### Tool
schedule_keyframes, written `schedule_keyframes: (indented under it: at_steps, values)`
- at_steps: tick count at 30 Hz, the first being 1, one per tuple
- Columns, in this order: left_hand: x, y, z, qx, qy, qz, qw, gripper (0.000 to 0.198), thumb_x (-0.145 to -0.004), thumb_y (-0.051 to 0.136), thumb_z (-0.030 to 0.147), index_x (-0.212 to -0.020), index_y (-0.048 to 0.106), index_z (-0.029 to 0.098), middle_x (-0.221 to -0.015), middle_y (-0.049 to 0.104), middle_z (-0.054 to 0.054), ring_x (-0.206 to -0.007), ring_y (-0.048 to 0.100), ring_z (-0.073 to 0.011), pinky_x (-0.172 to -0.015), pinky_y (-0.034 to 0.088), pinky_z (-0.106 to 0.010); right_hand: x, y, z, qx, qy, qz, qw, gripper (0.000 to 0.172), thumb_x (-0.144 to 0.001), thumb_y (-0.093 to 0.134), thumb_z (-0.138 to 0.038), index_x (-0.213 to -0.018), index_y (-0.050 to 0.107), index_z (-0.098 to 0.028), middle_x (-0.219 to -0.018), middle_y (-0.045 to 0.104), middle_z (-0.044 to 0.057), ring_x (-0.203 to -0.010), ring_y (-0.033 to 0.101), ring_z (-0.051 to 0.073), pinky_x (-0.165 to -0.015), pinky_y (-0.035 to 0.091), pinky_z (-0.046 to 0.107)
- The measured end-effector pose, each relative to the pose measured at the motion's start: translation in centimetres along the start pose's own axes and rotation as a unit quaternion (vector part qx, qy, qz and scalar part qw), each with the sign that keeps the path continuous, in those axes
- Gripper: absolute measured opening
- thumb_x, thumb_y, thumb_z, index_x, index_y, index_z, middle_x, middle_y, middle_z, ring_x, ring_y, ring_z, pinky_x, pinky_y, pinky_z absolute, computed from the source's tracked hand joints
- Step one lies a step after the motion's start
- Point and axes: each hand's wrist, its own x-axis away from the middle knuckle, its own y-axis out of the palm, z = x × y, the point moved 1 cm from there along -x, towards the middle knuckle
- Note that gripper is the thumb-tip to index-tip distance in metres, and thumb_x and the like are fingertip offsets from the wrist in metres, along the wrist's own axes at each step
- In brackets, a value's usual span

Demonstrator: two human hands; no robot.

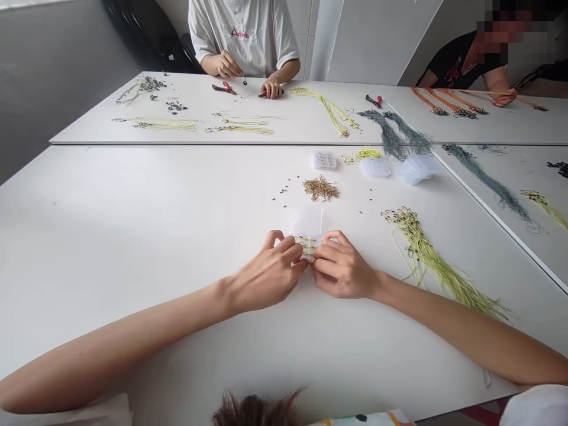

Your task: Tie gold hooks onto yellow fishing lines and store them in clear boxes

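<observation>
White bench (133, 207), grey wall (53, 77) beyond, both hands working at a clear plastic sheet (306, 223).
The left hand (266, 275) and right hand (341, 266) are closed, fingertips pinching short yellow-green hooked lines (306, 245) at the sheet's near edge, between them. A looser bundle of yellow-green lines (426, 254) lies to the right; a small heap of brass hooks (320, 188) sits ahead.

The near white table (110, 248) carried a clear plastic sheet (306, 223) at its middle, with a loose pile of gold hooks (320, 188) farther off, ringed by scattered small dark beads (284, 188). A long hank of yellow-green line (432, 260) lay to the right. Near the far edge sat three small translucent plastic boxes (375, 167). Beyond, a second white table (293, 134) held red-handled pliers (224, 89) and more bundled lines (326, 109).
</observation>
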Motion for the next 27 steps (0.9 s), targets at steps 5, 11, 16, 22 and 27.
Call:
schedule_keyframes:
  at_steps: [5, 11, 16, 22, 27]
  values:
    - [1.3, 0.1, -0.3, 0.056, -0.055, 0.034, 0.996, 0.029, -0.094, 0.044, 0.014, -0.119, 0.059, 0.016, -0.096, 0.06, -0.008, -0.087, 0.05, -0.0188, -0.087, 0.036, -0.041, -0.1, -0.2, -0.1, -0.009, 0.006, -0.014, 1.0, 0.016, -0.083, 0.053, -0.01, -0.079, 0.067, -0.016, -0.068, 0.06, 0.002, -0.064, 0.052, 0.015, -0.079, 0.041, 0.035]
    - [2.7, 0.1, -0.8, 0.113, -0.182, 0.061, 0.975, 0.05, -0.091, 0.052, 0.027, -0.139, 0.041, 0.02, -0.118, 0.053, -0.013, -0.102, 0.051, -0.0233, -0.091, 0.038, -0.043, -0.3, -1.4, -0.1, -0.097, 0.07, 0.007, 0.993, 0.018, -0.084, 0.054, -0.012, -0.097, 0.066, -0.017, -0.079, 0.067, 0.003, -0.072, 0.059, 0.016, -0.083, 0.041, 0.038]
    - [3.1, 0.8, -0.8, 0.183, -0.25, 0.035, 0.95, 0.068, -0.087, 0.055, 0.03, -0.147, 0.025, 0.02, -0.124, 0.052, -0.012, -0.114, 0.047, -0.0263, -0.098, 0.037, -0.045, -0.9, -1.3, 3.1, -0.205, 0.321, 0.052, 0.923, 0.038, -0.08, 0.063, -0.025, -0.118, 0.06, -0.02, -0.111, 0.067, 0.012, -0.098, 0.061, 0.026, -0.092, 0.042, 0.046]
    - [2.9, 1.5, -1.0, 0.229, -0.275, 0.073, 0.931, 0.074, -0.084, 0.059, 0.03, -0.147, 0.021, 0.02, -0.122, 0.054, -0.01, -0.116, 0.047, -0.0247, -0.103, 0.035, -0.044, -2.9, -0.7, 6.4, -0.291, 0.368, 0.051, 0.882, 0.045, -0.092, 0.049, -0.045, -0.129, 0.052, -0.02, -0.114, 0.07, 0.014, -0.106, 0.065, 0.026, -0.084, 0.049, 0.041]
    - [2.9, 1.6, -0.9, 0.226, -0.289, 0.092, 0.926, 0.078, -0.083, 0.06, 0.032, -0.148, 0.018, 0.019, -0.12, 0.057, -0.011, -0.113, 0.049, -0.0257, -0.102, 0.037, -0.045, -3.5, -1.2, 5.2, -0.306, 0.341, 0.045, 0.888, 0.049, -0.097, 0.032, -0.051, -0.107, 0.067, -0.017, -0.098, 0.075, 0.011, -0.095, 0.07, 0.023, -0.079, 0.05, 0.038]
